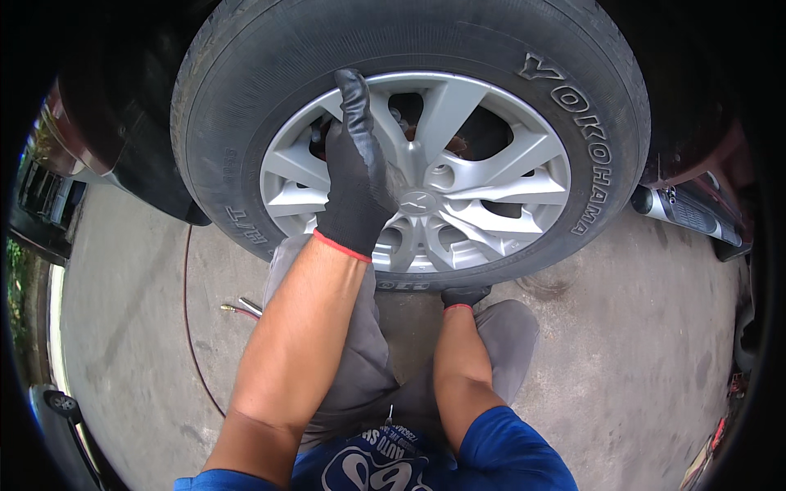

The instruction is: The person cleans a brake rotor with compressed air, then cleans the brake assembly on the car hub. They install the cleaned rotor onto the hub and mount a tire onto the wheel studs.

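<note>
A large black tire (pixel 221 90) on a silver multi-spoke alloy wheel (pixel 524 159) stands upright in front of me. My left hand (pixel 356 168), in a black glove with a red cuff, rests against the wheel's left spokes, beside the center cap (pixel 418 202). Its visible finger stretches up toward the rim's upper edge; the other fingers are mostly hidden. Low at the tire's bottom edge is my right hand (pixel 465 296), gloved alike, touching or just under the rubber. The tire covers its fingers. Parts behind the wheel show only dimly through the spoke gaps.
Dark red vehicle bodywork (pixel 123 155) flanks the tire, with a side step (pixel 692 214) at right. A thin reddish hose (pixel 187 311) runs over the concrete floor (pixel 131 327), near a metal hose fitting (pixel 237 309). Another car (pixel 61 409) stands at far left.
</note>
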Tool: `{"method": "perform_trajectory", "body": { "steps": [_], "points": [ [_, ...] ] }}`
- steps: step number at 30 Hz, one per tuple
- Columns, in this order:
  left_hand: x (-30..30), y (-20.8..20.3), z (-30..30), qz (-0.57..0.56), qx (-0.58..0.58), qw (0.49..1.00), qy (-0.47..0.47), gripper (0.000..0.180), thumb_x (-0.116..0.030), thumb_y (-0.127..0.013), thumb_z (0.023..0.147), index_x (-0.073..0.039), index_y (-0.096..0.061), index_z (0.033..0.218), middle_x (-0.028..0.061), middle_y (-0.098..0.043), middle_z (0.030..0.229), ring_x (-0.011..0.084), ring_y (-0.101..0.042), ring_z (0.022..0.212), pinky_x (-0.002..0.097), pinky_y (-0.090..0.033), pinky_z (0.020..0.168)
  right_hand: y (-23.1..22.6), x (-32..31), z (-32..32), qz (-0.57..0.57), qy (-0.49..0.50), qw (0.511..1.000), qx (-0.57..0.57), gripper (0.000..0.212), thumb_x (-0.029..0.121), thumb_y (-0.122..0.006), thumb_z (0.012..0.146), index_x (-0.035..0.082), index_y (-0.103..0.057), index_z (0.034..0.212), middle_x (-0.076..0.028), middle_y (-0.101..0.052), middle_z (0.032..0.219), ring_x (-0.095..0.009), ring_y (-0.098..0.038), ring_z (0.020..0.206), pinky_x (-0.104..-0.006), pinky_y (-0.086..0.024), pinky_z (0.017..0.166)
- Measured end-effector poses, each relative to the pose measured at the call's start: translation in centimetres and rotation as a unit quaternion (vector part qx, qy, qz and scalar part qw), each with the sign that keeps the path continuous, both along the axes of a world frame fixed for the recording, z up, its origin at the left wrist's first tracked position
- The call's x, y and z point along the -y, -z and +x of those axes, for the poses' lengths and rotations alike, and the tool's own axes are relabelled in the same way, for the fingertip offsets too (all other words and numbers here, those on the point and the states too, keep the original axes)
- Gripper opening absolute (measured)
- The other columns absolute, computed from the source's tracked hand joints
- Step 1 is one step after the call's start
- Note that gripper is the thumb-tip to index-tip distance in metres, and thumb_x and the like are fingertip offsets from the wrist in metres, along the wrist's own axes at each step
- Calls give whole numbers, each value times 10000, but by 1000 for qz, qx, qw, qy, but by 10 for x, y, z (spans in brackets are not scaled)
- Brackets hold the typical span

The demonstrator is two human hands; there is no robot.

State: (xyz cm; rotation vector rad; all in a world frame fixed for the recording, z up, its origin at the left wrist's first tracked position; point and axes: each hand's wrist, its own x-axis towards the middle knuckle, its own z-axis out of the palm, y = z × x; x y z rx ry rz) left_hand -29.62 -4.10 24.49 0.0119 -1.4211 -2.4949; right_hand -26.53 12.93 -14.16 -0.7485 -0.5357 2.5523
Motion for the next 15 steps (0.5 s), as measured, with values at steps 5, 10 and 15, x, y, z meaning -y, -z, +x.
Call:
{"method": "perform_trajectory", "body": {
  "steps": [5,10,15],
  "points": [
    [-6,1,1,-30,-17,999,-17,981,-802,-688,834,2,-517,1370,138,-602,1180,238,-617,1083,417,-497,993,-11,4,1,-27,-19,998,-44,597,523,-299,1085,118,-470,1488,-83,-455,1554,-282,-443,1412,-461,-353,1201],
    [-5,-2,4,-57,59,995,-52,879,-819,-649,847,-22,-607,1218,97,-656,1017,182,-639,956,354,-519,901,-5,0,1,-56,-41,997,-28,620,513,-268,1086,113,-436,1528,-90,-406,1617,-312,-407,1463,-486,-331,1219],
    [4,-1,1,-83,0,996,-17,864,-865,-597,842,-26,-588,1045,63,-572,867,177,-580,814,401,-511,755,9,-4,-4,-14,-38,997,-60,689,577,-293,1047,128,-418,1555,-91,-382,1637,-332,-369,1488,-509,-303,1229]
  ]
}}
